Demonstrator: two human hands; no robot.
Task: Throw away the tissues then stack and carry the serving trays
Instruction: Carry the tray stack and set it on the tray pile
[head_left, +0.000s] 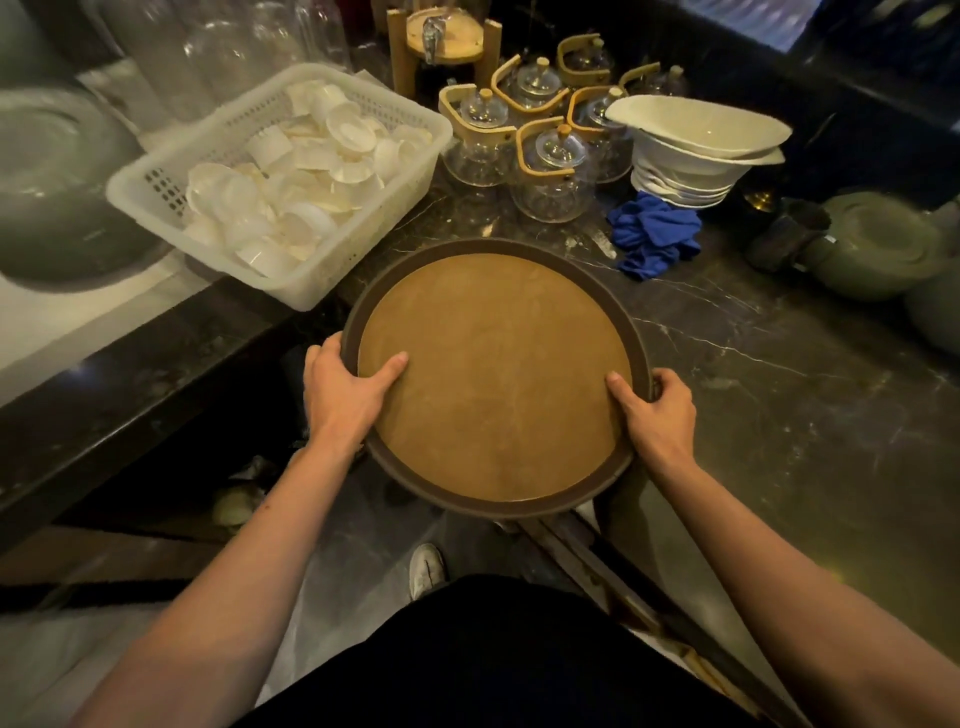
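Gripping a round serving tray (496, 379) by its dark rim, the left hand (347, 391) and right hand (655, 410) hold it at the near edge of the dark marble table (779, 395), its near half hanging out past the edge above the floor. On each hand the thumb lies over the rim onto the brown surface while the other fingers (657, 387) curl under, clamped on the tray.

No tissues show on the tray or nearby, so that part looks finished. Whether this is one tray or a stack cannot be told from above; only one rim is clear. What seems left is the carrying, and the grip suits a lift.

Far left sits a white plastic basket (291, 291) of small white dishes, with glass teapots (550, 171) beyond the tray, and a blue cloth (652, 234) and stacked white bowls (691, 150) far right.
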